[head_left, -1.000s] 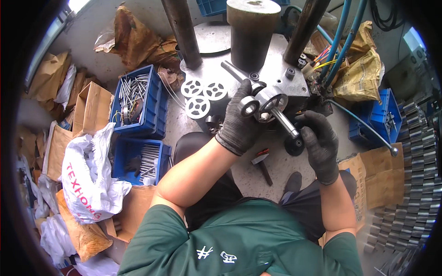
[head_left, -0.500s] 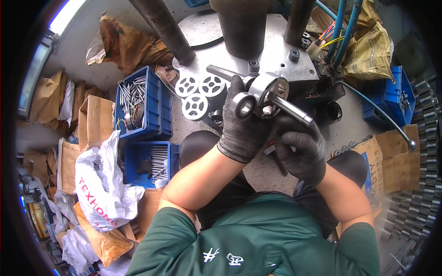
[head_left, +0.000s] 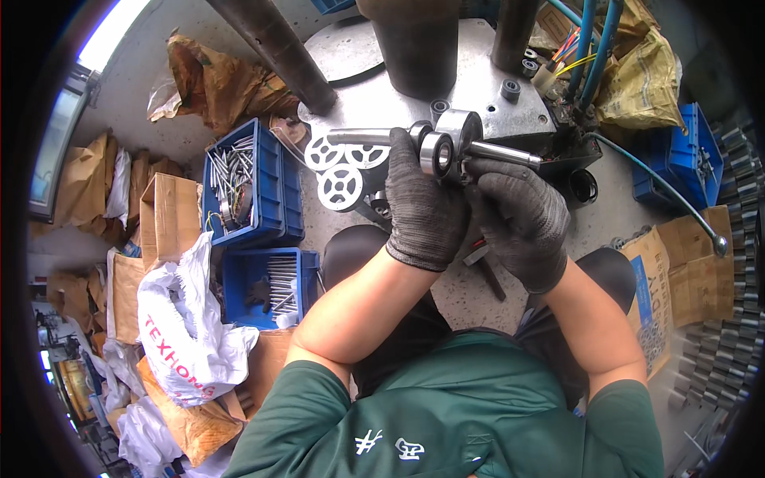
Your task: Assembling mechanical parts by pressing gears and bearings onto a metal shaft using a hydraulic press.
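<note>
A rotor shaft (head_left: pixel 506 153) with a thick metal cylinder (head_left: pixel 460 127) around its middle lies almost level, crosswise in front of me. My gloved left hand (head_left: pixel 426 215) is closed round it, thumb up by its left part. A loose ball bearing (head_left: pixel 437 155) faces me at the fingers of this hand. Another bearing (head_left: pixel 419 130) shows just behind the left thumb, around the shaft. My gloved right hand (head_left: pixel 526 219) has its fingers curled against the underside of the shaft, right of the cylinder; its fingertips are partly hidden.
A metal press table (head_left: pixel 518 123) with thick columns stands ahead, with bearings and white spoked discs (head_left: pixel 340 187) on it. Blue bins (head_left: pixel 279 187) of metal shafts are at left, beside a white sack (head_left: pixel 187 334). A hammer (head_left: pixel 486 267) lies below my hands. A hose (head_left: pixel 661 179) crosses at right.
The shaft has swung from slanting down to the right to nearly level, and the cylinder's open face has turned away. My right hand has moved up against the shaft.
</note>
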Motion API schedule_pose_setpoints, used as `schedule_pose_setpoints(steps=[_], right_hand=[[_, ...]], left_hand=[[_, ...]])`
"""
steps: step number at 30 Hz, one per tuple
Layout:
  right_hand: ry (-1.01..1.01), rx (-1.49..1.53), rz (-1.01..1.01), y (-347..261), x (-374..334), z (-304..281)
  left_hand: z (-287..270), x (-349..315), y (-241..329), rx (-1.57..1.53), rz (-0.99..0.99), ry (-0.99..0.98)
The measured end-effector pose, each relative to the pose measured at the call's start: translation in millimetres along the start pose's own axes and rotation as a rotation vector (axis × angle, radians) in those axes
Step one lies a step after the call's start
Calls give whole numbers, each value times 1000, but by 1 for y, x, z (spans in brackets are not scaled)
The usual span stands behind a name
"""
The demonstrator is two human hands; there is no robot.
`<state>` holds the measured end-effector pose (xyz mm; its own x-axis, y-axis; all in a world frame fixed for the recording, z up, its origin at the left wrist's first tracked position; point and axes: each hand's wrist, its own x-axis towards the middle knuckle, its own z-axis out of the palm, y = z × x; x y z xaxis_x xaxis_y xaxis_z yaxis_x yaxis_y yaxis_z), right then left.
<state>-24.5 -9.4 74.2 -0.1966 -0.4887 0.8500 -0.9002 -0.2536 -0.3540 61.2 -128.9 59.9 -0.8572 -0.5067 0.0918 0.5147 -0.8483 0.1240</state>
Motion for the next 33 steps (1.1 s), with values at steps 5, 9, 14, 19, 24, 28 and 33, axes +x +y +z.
schedule_pose_setpoints(steps=[5, 9, 14, 19, 24, 28, 33], right_hand=[[4, 11, 101, -5, -2, 3], [14, 20, 111, -5, 1, 4], [20, 61, 215, -7, -2, 4], [12, 77, 282, -6, -4, 2], [26, 110, 340, -5, -9, 4], [33, 111, 305, -4, -10, 4], [40, 84, 258, 0, -6, -1]], left_hand=[[20, 7, -8, 240, 28, 399], [5, 6, -9, 262, 53, 333], [14, 4, -15, 286, 101, 384], [17, 4, -15, 305, 90, 371], [16, 4, -16, 273, 89, 375], [14, 8, -20, 248, 158, 457], [0, 12, -14, 288, 196, 450]])
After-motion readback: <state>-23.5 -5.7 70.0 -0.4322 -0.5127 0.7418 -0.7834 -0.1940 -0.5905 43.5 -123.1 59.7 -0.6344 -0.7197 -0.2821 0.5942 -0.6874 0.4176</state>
